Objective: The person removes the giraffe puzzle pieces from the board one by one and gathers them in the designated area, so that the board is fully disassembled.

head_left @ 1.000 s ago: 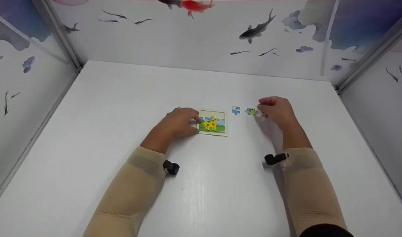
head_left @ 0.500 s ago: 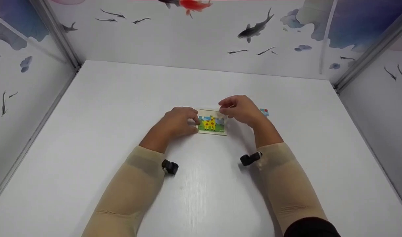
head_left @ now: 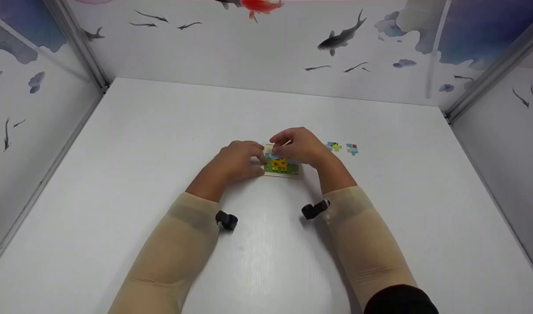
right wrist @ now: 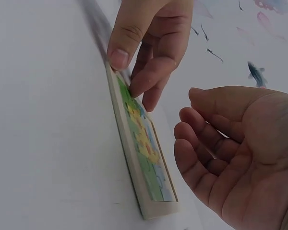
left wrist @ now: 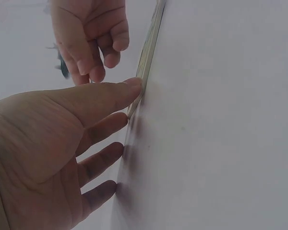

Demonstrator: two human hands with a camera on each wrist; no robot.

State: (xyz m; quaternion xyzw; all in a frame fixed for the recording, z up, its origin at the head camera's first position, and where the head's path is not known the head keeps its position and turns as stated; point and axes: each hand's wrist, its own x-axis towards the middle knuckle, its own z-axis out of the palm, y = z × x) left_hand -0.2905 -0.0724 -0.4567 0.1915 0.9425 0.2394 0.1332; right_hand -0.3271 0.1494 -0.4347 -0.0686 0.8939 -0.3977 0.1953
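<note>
A small wooden jigsaw puzzle with a yellow giraffe lies flat on the white table; its upper strip is bare wood. My left hand grips its left side, the thumb at the near corner and fingers by the left edge. Over the upper left of the puzzle, my right hand pinches a puzzle piece, mostly hidden behind the fingers; a thin edge shows at the fingertips in the left wrist view. To the right lie a puzzle piece with yellow on it and a blue piece with a red spot.
The white table runs back to a wall panel printed with fish. Side panels with metal posts stand left and right. A small black camera sits on each sleeved wrist.
My right hand has moved left from beside the loose pieces to above the puzzle. The leftmost loose piece is gone from its spot. My left hand stays at the puzzle's left side.
</note>
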